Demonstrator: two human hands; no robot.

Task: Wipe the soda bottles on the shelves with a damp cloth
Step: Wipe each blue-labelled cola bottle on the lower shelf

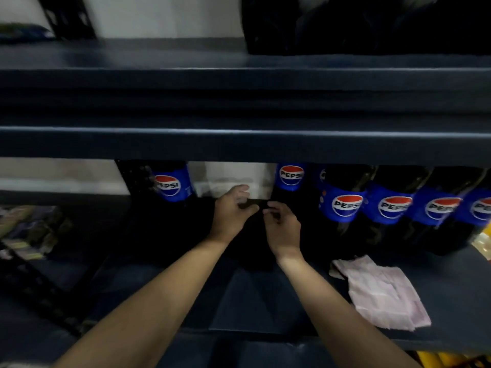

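Observation:
Several dark Pepsi soda bottles with blue labels stand on the lower shelf [265, 301]: one at the left [170, 185], one behind the hands [291, 177], and a row at the right [345, 205]. In the gap between them stands a dark bottle [255, 243] with no label showing. My left hand [232, 212] and my right hand [281, 225] reach in and curl their fingers round its upper part from either side. The pink damp cloth [382, 293] lies crumpled on the shelf to the right of my right forearm, with neither hand touching it.
A dark shelf board [239, 144] hangs low over the bottles, with another shelf [159, 73] above it. Black items [358, 25] stand on the top shelf. Packaged goods [29, 229] lie at the left, and yellow items [483, 243] at the far right.

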